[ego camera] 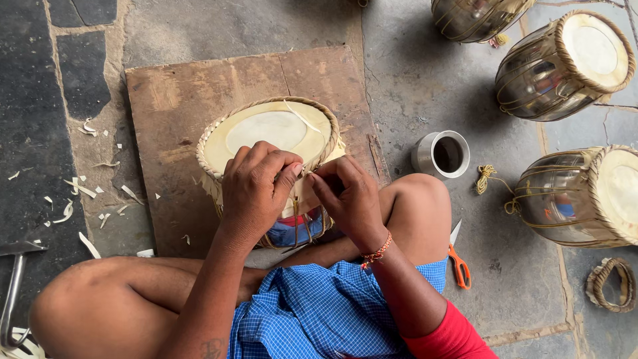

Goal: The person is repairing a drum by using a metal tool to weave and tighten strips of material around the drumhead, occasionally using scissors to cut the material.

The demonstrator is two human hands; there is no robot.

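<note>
Both hands meet at the near rim of the drum: your left hand is curled shut over the braided edge, your right hand pinches a thin pale strip against it. Judging by this, keep the strip taut and the drum steady on the wooden board, between your knees. Scissors lie just beside your right knee.

A worn wooden board lies on the stone floor, with pale shavings scattered to its left. A metal cup stands near a coil of yellowish cord. Orange-handled scissors lie nearby. Three finished metal-bodied drums rest at the right, a braided ring below them.
</note>
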